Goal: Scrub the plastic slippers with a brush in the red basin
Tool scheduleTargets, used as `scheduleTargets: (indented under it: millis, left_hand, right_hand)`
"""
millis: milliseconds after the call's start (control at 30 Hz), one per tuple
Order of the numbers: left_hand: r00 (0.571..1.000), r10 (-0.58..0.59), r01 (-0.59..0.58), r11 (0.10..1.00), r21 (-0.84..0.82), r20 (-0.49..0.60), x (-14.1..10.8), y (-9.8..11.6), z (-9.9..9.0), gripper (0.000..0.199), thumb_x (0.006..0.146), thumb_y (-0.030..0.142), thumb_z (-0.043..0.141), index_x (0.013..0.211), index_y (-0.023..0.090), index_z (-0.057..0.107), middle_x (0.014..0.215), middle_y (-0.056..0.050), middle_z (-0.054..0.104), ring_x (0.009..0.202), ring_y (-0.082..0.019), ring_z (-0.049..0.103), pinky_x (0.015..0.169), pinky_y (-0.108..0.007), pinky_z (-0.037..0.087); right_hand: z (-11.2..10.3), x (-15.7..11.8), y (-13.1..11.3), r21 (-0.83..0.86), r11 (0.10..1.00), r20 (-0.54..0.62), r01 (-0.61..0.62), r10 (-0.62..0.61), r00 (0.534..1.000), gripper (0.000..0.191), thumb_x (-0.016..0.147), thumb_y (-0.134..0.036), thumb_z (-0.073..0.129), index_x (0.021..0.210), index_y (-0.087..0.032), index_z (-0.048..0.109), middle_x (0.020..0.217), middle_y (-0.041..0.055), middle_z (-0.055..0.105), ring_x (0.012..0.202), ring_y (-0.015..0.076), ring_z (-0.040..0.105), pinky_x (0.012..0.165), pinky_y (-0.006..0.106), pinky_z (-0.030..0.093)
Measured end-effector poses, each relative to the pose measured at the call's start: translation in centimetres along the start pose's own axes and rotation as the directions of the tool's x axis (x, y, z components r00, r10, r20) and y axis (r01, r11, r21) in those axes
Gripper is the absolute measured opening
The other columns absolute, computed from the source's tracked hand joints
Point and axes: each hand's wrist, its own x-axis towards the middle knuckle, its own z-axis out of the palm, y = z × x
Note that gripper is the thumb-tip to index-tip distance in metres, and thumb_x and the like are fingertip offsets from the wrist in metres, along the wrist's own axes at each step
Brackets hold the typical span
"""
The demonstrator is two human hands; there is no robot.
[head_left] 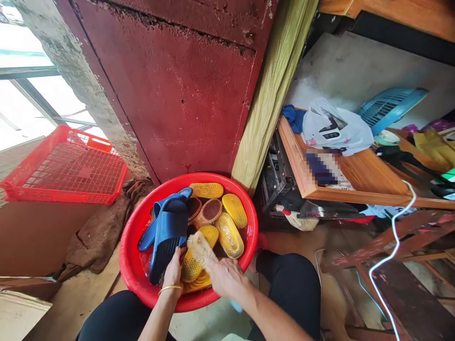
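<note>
the right hand [227, 277] is closed around a brush [201, 246], its pale bristles pointing ahead and to the left, over a yellow slipper [195, 265]. the left hand [173, 271] is partly curled, its fingertips between that slipper and the heel end of a blue slipper [171, 227]; i cannot tell which of the two it grips. a gold bangle [169, 288] circles the wrist just behind it.

both hands are over a red basin [130, 265], where the slippers lie. ahead of the left hand, the blue slipper lies sole down, across a second blue one [149, 234]. ahead of the right hand are more yellow ones [229, 234] and a brown one [211, 210].

well to the left of the left hand, a red crate [67, 166] sits on a box [42, 237], with a brown cloth [103, 237] nearer. well to the right of the right hand, a table [369, 170] bears a white bag [336, 128] and a blue fan [391, 109].
</note>
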Motion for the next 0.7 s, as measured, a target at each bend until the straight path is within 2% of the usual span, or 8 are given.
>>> scheduleTargets:
  millis: [100, 200, 333, 400, 467, 567, 700]
  left_hand:
    - [0.996, -0.087, 0.087, 0.995, -0.048, 0.017, -0.8, 0.4, 0.2, 0.043, 0.097, 0.048, 0.052, 0.122, 0.018, 0.069, 0.109, -0.014, 0.078, 0.105, -0.026, 0.074, 0.094, -0.040, 0.058]
    - [0.994, -0.103, 0.104, 0.991, -0.081, 0.020, -1.2, 0.5, 0.2, 0.045, 0.098, 0.048, 0.050, 0.126, 0.018, 0.066, 0.113, -0.014, 0.077, 0.104, -0.025, 0.075, 0.093, -0.039, 0.059]
    - [0.994, -0.102, 0.106, 0.985, -0.137, 0.040, -0.8, 0.3, -0.2, 0.048, 0.098, 0.052, 0.046, 0.126, 0.017, 0.064, 0.112, -0.013, 0.077, 0.101, -0.024, 0.075, 0.090, -0.038, 0.060]
    - [0.991, -0.131, 0.136, 0.980, -0.149, 0.039, -0.6, 0.3, -0.3, 0.053, 0.098, 0.056, 0.043, 0.129, 0.017, 0.062, 0.111, -0.013, 0.077, 0.098, -0.025, 0.076, 0.087, -0.039, 0.060]
    - [0.986, -0.157, 0.163, 0.975, -0.150, 0.053, -0.5, 0.4, -0.4, 0.059, 0.098, 0.059, 0.040, 0.136, 0.018, 0.057, 0.113, -0.013, 0.076, 0.097, -0.026, 0.076, 0.085, -0.041, 0.061]
    - [0.985, -0.160, 0.168, 0.977, -0.130, 0.071, -0.8, 0.7, -0.2, 0.065, 0.097, 0.062, 0.038, 0.145, 0.018, 0.050, 0.118, -0.014, 0.075, 0.099, -0.027, 0.076, 0.085, -0.042, 0.060]
    - [0.984, -0.141, 0.151, 0.984, -0.095, 0.106, -1.3, 0.8, -0.1, 0.070, 0.096, 0.063, 0.037, 0.150, 0.018, 0.044, 0.123, -0.017, 0.073, 0.101, -0.028, 0.075, 0.088, -0.044, 0.059]
  right_hand:
    - [-1.2, 3.0, 1.4, 0.015, 0.993, -0.037, -0.118, 0.118, 0.992, 0.052, 0.098, -0.019, 0.041, 0.149, -0.020, 0.050, 0.109, 0.0175, 0.075, 0.104, 0.0308, 0.071, 0.087, 0.041, 0.052]
    - [-1.1, 3.4, 1.9, 0.018, 0.992, -0.058, -0.122, 0.123, 0.991, 0.052, 0.098, -0.018, 0.039, 0.149, -0.016, 0.049, 0.114, 0.0193, 0.074, 0.106, 0.0305, 0.070, 0.089, 0.040, 0.051]
    - [1.8, -1.1, 0.6, 0.013, 0.999, -0.036, 0.036, -0.035, 0.999, 0.048, 0.099, -0.027, 0.039, 0.144, -0.024, 0.055, 0.104, 0.0136, 0.075, 0.096, 0.0305, 0.070, 0.087, 0.041, 0.052]
    - [3.1, -3.4, 0.1, 0.036, 0.995, -0.061, 0.088, -0.086, 0.994, 0.051, 0.099, -0.031, 0.039, 0.149, -0.030, 0.050, 0.100, 0.0109, 0.076, 0.091, 0.0301, 0.070, 0.085, 0.042, 0.052]
    - [3.5, -4.4, 0.1, 0.057, 0.993, -0.078, 0.105, -0.100, 0.992, 0.053, 0.098, -0.032, 0.040, 0.150, -0.034, 0.048, 0.099, 0.0089, 0.076, 0.089, 0.0295, 0.069, 0.085, 0.042, 0.052]
    - [2.6, -2.8, 1.3, 0.065, 0.996, -0.066, 0.056, -0.051, 0.996, 0.052, 0.095, -0.028, 0.043, 0.145, -0.032, 0.054, 0.098, 0.0102, 0.076, 0.091, 0.0294, 0.070, 0.088, 0.042, 0.051]
    - [0.9, 1.9, 3.9, 0.086, 0.988, -0.072, -0.125, 0.131, 0.989, 0.056, 0.095, -0.020, 0.040, 0.150, -0.021, 0.051, 0.111, 0.0170, 0.075, 0.105, 0.0319, 0.069, 0.094, 0.047, 0.049]
